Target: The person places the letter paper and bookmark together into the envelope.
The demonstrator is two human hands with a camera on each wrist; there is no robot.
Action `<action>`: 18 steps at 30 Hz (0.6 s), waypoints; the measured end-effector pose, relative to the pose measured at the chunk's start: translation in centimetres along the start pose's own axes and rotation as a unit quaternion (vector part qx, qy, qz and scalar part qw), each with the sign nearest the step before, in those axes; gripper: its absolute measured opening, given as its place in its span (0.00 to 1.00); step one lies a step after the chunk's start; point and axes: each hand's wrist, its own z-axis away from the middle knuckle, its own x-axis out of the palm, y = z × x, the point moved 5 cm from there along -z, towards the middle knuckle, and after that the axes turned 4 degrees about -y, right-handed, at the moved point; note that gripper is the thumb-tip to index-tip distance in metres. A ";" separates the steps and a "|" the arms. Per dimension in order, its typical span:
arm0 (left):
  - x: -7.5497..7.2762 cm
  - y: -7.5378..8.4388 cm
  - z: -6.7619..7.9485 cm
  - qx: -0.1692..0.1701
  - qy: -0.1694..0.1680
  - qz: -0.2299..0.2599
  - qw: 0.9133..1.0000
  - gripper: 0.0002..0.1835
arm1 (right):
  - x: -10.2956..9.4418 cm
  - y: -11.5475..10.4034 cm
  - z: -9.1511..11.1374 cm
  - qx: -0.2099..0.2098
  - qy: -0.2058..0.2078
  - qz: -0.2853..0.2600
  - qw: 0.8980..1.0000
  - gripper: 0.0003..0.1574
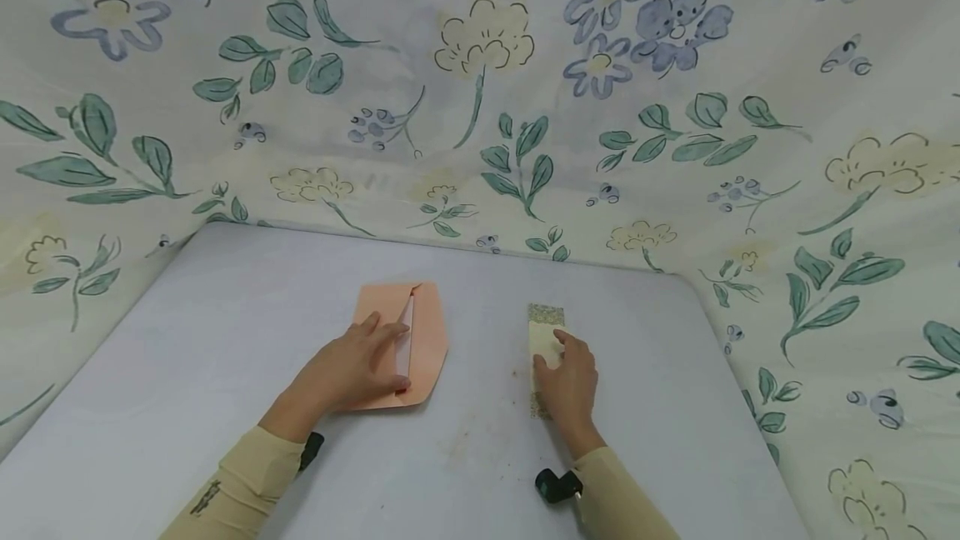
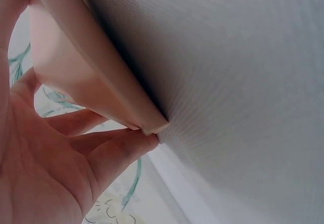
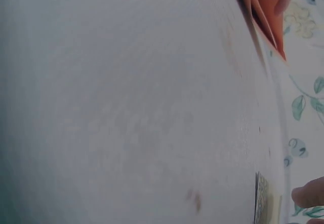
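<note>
A peach paper envelope (image 1: 431, 340) lies on the table left of centre. Its pocket gapes in a long slit that shows white inside. My left hand (image 1: 352, 369) spans the pocket, index finger and thumb spread along the slit, gripping the paper. The left wrist view shows the envelope's folded edge (image 2: 96, 57) bowed between the thumb and the other fingertips, close over the tabletop. To the right lies a flat cream strip (image 1: 546, 344) with gold glitter ends. Above it hovers my right hand (image 1: 573, 382), fingers loosely bent, thumb and index finger apart, nothing between them.
The white tabletop (image 1: 645, 340) has brownish smudges (image 1: 468, 432) between the hands. Flower-printed cloth (image 1: 487, 107) rises behind the table and along both sides. A black wrist device (image 1: 558, 486) sits beside the right sleeve.
</note>
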 end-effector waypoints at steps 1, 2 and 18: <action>0.0 0.0 0.0 0.000 -0.001 0.000 1.000 0.45 | -0.1 0.1 0.0 0.000 0.000 0.009 1.000 0.32; 0.0 0.0 0.0 -0.001 -0.001 -0.001 1.000 0.45 | -0.1 0.1 0.0 -0.001 -0.001 0.017 1.000 0.34; -0.1 0.0 0.2 0.002 0.001 0.002 1.000 0.45 | 0.1 0.2 0.1 0.030 -0.040 0.085 0.995 0.48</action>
